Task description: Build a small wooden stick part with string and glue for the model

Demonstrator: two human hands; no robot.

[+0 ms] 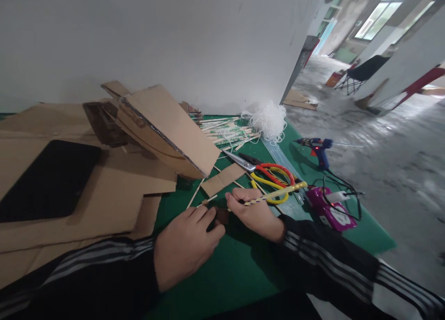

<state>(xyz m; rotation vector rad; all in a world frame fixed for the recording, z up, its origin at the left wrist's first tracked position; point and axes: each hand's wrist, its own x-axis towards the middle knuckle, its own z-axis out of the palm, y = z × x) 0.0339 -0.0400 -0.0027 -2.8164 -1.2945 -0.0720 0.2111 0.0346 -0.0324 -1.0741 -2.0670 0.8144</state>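
Observation:
My right hand (255,216) is closed around a yellow patterned pencil (278,193), whose lower end points left and down toward a small dark brown piece (222,216). My left hand (189,246) has its fingers curled at that brown piece, holding it on the green table (222,283). A thin light stick (207,201) shows just above my left fingers. Behind both hands lies a flat cardboard strip (223,179). Scissors with red handles (278,171) and a tool with yellow handles (269,183) rest beyond my right hand.
A cardboard structure (174,125) leans at the centre left, near a black tablet-like object (52,178) on cardboard sheets. Sticks (227,131) and white string (270,122) lie at the back. A blue glue gun (318,146) and a purple power strip (328,209) stand right.

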